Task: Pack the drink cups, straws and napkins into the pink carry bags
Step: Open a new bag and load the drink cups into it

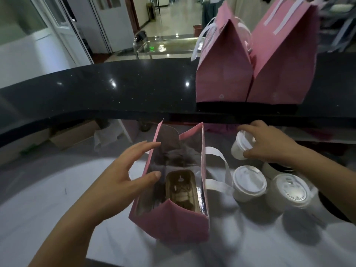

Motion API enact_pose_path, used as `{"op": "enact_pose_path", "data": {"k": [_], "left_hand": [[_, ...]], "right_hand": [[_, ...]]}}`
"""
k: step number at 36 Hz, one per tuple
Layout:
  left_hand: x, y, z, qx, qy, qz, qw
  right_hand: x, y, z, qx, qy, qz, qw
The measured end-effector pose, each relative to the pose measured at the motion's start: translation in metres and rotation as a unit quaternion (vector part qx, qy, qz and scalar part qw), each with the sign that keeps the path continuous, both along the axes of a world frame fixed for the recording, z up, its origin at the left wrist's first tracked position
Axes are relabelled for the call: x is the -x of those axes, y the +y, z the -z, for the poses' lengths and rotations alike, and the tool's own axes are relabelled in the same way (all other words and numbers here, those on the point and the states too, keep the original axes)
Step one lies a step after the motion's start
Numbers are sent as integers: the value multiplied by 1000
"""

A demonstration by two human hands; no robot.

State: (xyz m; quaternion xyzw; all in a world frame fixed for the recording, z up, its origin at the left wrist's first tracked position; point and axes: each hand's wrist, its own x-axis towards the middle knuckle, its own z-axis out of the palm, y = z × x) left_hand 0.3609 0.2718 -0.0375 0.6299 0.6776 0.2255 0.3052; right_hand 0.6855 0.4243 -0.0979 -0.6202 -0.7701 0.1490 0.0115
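Observation:
An open pink carry bag (171,222) stands on the white work surface in front of me, with a brown cup tray (181,189) at its bottom. My left hand (133,170) holds the bag's left wall, thumb inside the opening and fingers stretched along the rim. My right hand (269,143) grips a white lidded cup (241,146), tilted and lifted to the right of the bag. Two more white lidded cups (249,183) (290,191) stand on the surface below it. The bag's white handles (217,170) hang toward the cups.
Two more pink bags (223,74) (283,64) stand on the raised black counter (115,89) behind. A dark-rimmed container (279,168) sits partly hidden behind the cups, under my right forearm. Boxes lie below the counter at the left.

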Motion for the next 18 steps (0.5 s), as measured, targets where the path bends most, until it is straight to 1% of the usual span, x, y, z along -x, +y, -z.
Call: {"op": "enact_pose_path", "data": {"k": [4,7,9,12,14,16,18], "left_hand": [[7,16,3,-4,-12,36,999],[13,28,9,-1,-30,47,998],[18,34,15,-5,-37,49,998],[26,37,24,-12,-53,45,997],[32,38,30,-12,-88,35,995],[38,38,33,-9,-131,27,991],[43,37,37,-10,-152,24,988]], "right_hand": [[5,-36,-37,-80,13,-14,997],[17,-67,-70,-144,64,-26,987],[28,-86,-94,-170,113,-42,978],[51,-108,-125,-154,182,-86,967],[68,-117,-139,-126,205,-118,963],[87,-119,-146,-89,192,-149,966],[107,-114,-146,-56,140,-173,973]]}}
